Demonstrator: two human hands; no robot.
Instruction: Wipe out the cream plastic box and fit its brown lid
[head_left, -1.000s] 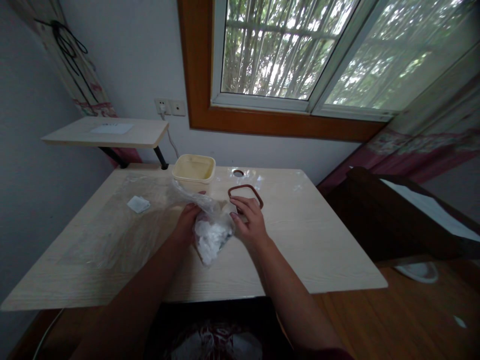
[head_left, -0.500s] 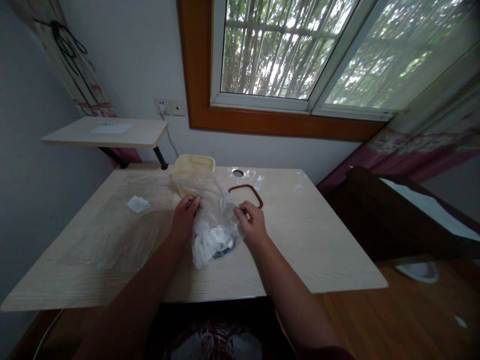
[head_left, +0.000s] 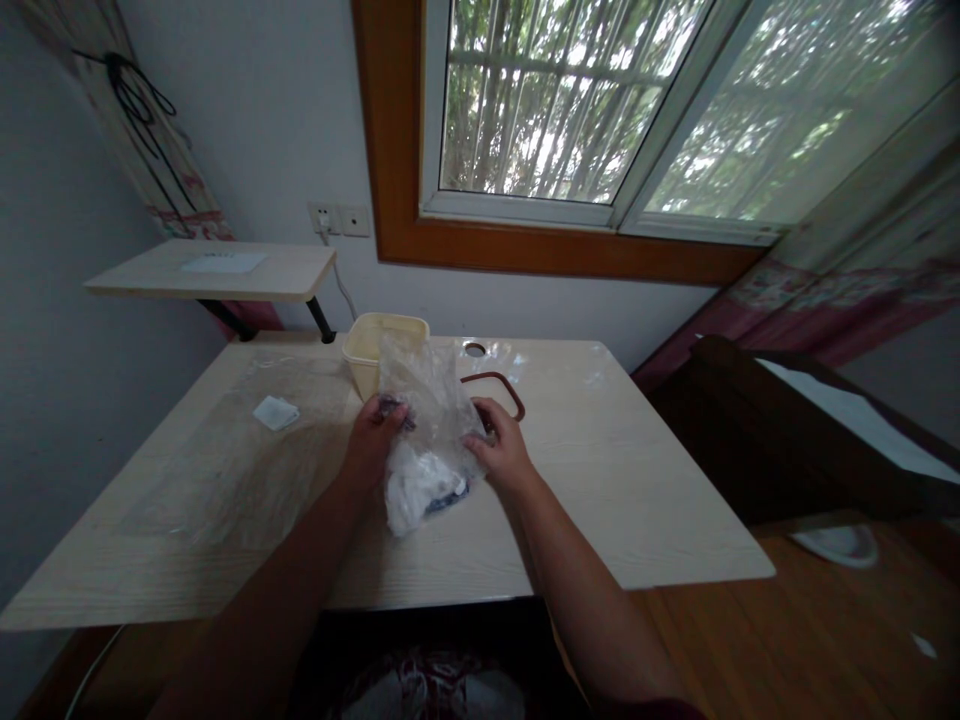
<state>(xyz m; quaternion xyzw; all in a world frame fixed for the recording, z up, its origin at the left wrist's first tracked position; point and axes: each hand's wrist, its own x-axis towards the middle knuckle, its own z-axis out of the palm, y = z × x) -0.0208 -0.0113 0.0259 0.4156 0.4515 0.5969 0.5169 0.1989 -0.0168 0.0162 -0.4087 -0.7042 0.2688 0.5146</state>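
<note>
Between my hands is a clear plastic bag [head_left: 429, 400], with crumpled white stuff and something dark blue in its lower end near the desk's front. My left hand [head_left: 373, 440] is closed on the bag's left side, and a dark patch shows by its fingertips. On the other side, my right hand [head_left: 496, 440] pinches the bag's right edge with thumb and fingers. Just behind the bag stands a cream plastic bin [head_left: 365, 365], partly covered by it. A brown curved handle [head_left: 510, 385] lies beyond my right hand.
A flat clear plastic sheet [head_left: 217, 480] lies on the desk [head_left: 615, 470] at left, with a small white packet [head_left: 276, 412] on it. A raised shelf [head_left: 217, 275] stands at the back left. Behind the desk are a wall socket [head_left: 339, 219] and a window.
The bag's upper part has drawn away from the bin, so more of the bin shows. My right fingers have curled further round the bag's edge. A dark patch now shows by my left fingers.
</note>
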